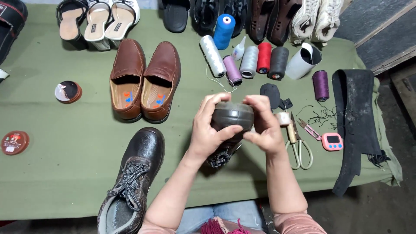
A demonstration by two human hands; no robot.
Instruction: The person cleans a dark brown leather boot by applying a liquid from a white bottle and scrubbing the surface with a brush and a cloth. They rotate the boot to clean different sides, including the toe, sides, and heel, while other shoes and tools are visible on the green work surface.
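Both of my hands grip a dark lace-up boot held upright over the green table cloth, its toe end facing me and its laces hanging below. My left hand wraps the boot's left side with the thumb across its front. My right hand clasps the right side, fingers curled over the top. The matching dark boot lies on the cloth at the lower left, laces showing.
A pair of brown loafers stands behind the boots. Several thread spools lie at the back, with scissors, a pink timer and a black leather strip to the right. Two polish tins sit at the left; sandals and shoes line the far edge.
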